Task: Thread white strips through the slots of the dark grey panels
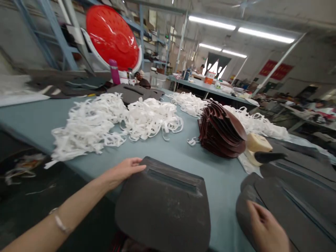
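Note:
A dark grey flat panel (168, 210) with a long slot near its far edge lies at the table's front edge. My left hand (128, 169) grips its far left corner, thumb on top and fingers curled at the rim. At the lower right my right hand (267, 227), slightly blurred, pinches the near left edge of another dark grey panel (296, 210), which overlaps more slotted panels. Behind them a brush with a black handle (269, 157) rests by a cream-coloured block (258, 142).
White strips lie in heaps (89, 122) on the blue-green table (183, 150). A stack of dark brown pieces (222, 129) stands at the centre right. Farther back are a purple bottle (114, 71), a red basin (112, 36) and a second table (199, 84).

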`<state>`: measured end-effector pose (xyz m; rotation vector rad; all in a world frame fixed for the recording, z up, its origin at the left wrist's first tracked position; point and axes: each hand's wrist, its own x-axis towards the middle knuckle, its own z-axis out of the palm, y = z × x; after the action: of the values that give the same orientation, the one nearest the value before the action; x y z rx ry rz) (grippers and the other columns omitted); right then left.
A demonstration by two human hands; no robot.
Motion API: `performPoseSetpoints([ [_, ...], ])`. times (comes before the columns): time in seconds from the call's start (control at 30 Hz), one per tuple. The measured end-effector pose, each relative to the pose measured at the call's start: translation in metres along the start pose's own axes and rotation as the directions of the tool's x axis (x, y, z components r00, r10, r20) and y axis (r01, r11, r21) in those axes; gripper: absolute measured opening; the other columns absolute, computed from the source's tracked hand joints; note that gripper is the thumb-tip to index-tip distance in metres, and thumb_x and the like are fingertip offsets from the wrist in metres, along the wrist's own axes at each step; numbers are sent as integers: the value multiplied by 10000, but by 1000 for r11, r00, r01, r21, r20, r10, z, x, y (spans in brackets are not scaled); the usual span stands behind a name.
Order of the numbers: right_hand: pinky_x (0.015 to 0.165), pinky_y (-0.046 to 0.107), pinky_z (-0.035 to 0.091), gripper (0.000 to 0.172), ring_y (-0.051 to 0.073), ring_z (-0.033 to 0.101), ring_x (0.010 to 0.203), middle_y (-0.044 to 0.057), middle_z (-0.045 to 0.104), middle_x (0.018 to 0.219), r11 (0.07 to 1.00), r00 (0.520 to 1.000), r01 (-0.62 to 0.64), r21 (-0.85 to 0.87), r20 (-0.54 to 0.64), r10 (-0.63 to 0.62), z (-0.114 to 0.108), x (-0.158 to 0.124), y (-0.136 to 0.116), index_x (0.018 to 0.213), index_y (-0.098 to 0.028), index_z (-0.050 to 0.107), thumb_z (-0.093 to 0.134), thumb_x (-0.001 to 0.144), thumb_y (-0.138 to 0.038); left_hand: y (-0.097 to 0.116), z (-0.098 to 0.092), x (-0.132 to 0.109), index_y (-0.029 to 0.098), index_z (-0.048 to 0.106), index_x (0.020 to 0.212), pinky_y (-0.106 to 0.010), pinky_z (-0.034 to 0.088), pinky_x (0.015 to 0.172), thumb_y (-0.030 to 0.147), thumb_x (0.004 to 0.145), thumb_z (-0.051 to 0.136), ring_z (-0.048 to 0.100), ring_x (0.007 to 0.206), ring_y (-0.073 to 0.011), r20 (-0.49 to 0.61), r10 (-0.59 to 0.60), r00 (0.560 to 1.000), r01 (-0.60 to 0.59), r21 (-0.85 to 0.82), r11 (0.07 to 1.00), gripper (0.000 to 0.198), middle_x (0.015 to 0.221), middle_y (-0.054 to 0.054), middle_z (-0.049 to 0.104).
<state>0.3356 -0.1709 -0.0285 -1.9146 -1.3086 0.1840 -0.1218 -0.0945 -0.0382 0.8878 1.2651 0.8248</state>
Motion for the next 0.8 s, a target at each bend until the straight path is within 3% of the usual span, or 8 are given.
performPoseSetpoints([
  [0.07, 734, 402, 453, 324, 266, 600, 802, 89, 657, 819, 981, 961, 191, -40, 210, -178, 62, -6, -26, 770, -221, 664, 574, 728, -529, -1, 6, 4, 133, 631, 1035, -327, 539, 736, 430, 626, 777, 690, 847, -260, 21, 21, 1000, -20, -49, 999, 526, 982, -122, 721],
  [0.13, 729, 436, 439, 374, 308, 573, 872, 125, 636, 877, 948, 950, 278, -154, 193, -247, 103, -13, -45, 809, -197, 658, 604, 704, -552, -3, 11, 3, 129, 636, 1030, -353, 543, 734, 377, 604, 796, 692, 832, -278, 41, 23, 999, -20, -69, 997, 519, 944, -120, 728],
  [0.2, 723, 444, 434, 363, 316, 559, 873, 122, 622, 861, 950, 954, 265, -167, 189, -233, 119, -17, -55, 781, -194, 635, 652, 667, -537, -5, 13, -1, 132, 636, 1041, -376, 546, 736, 338, 596, 800, 692, 830, -292, 62, 1, 998, 5, -95, 995, 516, 918, -114, 731],
  [0.27, 727, 431, 444, 347, 284, 570, 808, 83, 617, 786, 989, 959, 143, -36, 250, -130, 114, -17, -59, 746, -199, 603, 703, 625, -508, -5, 14, -8, 129, 633, 1052, -392, 546, 751, 321, 598, 799, 692, 831, -293, 87, -23, 996, 36, -145, 989, 519, 919, -117, 730],
  [0.33, 733, 411, 466, 377, 248, 596, 757, 50, 635, 764, 971, 910, -109, 213, 414, 12, 99, -16, -64, 821, -195, 598, 722, 629, -496, -4, 14, -14, 128, 627, 1067, -399, 548, 760, 321, 600, 801, 693, 827, -287, 118, -42, 992, 65, -198, 978, 535, 947, -126, 726],
  [0.47, 801, 389, 494, 445, 218, 662, 811, 53, 703, 918, 615, 616, -614, 494, 788, -17, 75, -18, -83, 1074, -182, 602, 708, 725, -439, 0, 16, -21, 138, 629, 1076, -393, 550, 769, 331, 586, 806, 696, 826, -289, 166, -87, 982, 126, -245, 961, 555, 969, -127, 724],
  [0.63, 812, 377, 495, 412, 219, 685, 785, 74, 728, 896, 435, 498, -764, 476, 864, -70, 75, -21, -85, 991, -149, 661, 795, 643, -325, -5, 18, -28, 166, 650, 1048, -396, 535, 821, 307, 573, 800, 687, 872, -297, 225, -141, 964, 203, -282, 938, 518, 948, -102, 726],
  [0.8, 813, 348, 497, 441, 210, 687, 802, 78, 731, 894, 316, 447, -826, 466, 884, -136, 77, -25, -73, 996, -135, 671, 806, 605, -287, -14, 11, -37, 170, 666, 721, -347, 535, 764, 310, 599, 754, 665, 764, -232, 290, -110, 951, 204, -316, 927, 206, 797, -43, 710],
])
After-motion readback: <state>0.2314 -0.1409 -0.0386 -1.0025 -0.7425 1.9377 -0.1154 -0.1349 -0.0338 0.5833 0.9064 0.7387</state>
